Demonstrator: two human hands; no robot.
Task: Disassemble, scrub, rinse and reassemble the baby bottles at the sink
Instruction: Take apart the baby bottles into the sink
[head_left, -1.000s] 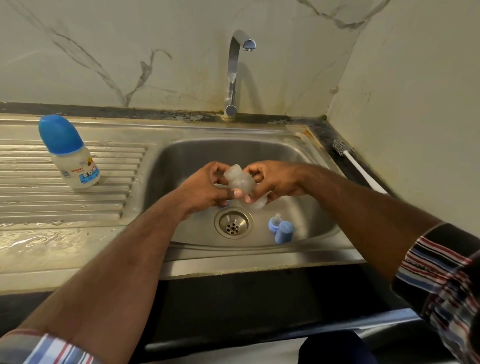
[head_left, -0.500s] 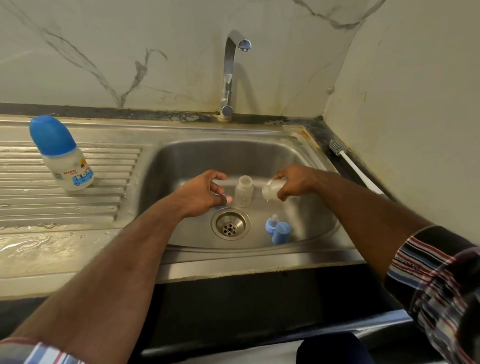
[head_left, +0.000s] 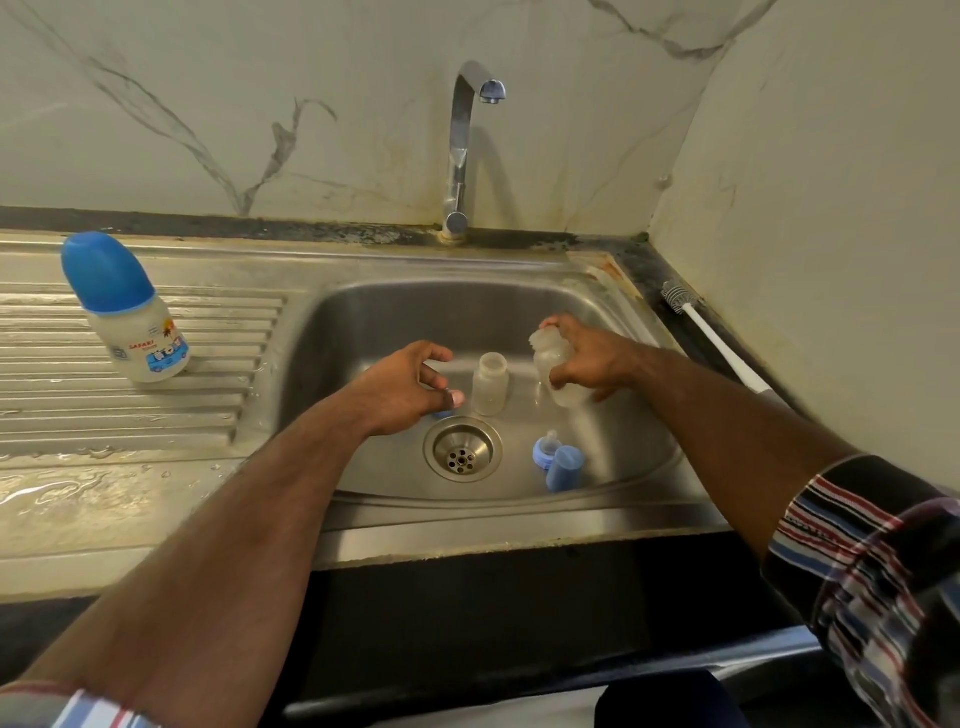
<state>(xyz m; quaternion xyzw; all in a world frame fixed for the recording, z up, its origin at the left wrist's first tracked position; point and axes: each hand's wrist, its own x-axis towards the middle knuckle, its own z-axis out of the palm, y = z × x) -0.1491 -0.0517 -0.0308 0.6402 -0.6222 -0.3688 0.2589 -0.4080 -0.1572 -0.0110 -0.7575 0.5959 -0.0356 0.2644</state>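
Note:
A small clear bottle body (head_left: 490, 384) without its top stands upright on the sink floor (head_left: 374, 332), just behind the drain. My left hand (head_left: 408, 384) hovers right beside it on the left, fingers loosely curled and holding nothing. A bit of a blue part (head_left: 440, 414) shows under that hand. My right hand (head_left: 589, 358) grips a second clear bottle body (head_left: 553, 364), tilted, over the right side of the basin. A blue cap (head_left: 565, 468) and a blue collar with its teat (head_left: 545, 451) lie right of the drain.
An assembled bottle with a blue cap (head_left: 127, 312) stands on the wet draining board (head_left: 130, 415) at the left. A white bottle brush (head_left: 711, 338) lies along the right counter edge by the wall. The faucet (head_left: 462, 150) rises behind the basin, no water running. The drain (head_left: 462, 456) sits mid-basin.
Both hands held the two clear bottles together above the drain. One now stands on the sink floor, released by my left hand, and my right hand has carried the other rightward.

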